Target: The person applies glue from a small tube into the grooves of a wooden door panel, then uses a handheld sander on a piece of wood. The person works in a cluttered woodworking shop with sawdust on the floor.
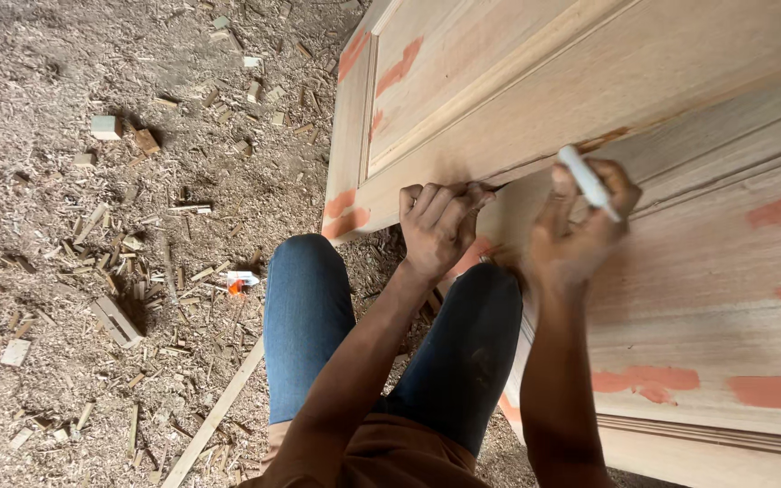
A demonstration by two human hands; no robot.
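A pale wooden panelled door (680, 271) with reddish filler patches lies across the right side of the head view. My right hand (580, 230) is closed around a slim white stick-like tool (587, 181), its tip pressed near a moulded groove of the door. My left hand (436, 226) is curled into a fist against the door's edge, fingers tucked by the same groove, and I see nothing in it. My knees in blue jeans (309, 316) are below the hands.
The floor (65, 253) is covered in sawdust, shavings and several small wood offcuts. A thin wooden strip (214, 416) lies diagonally near my left leg. A small white and orange object (240, 281) rests beside the knee.
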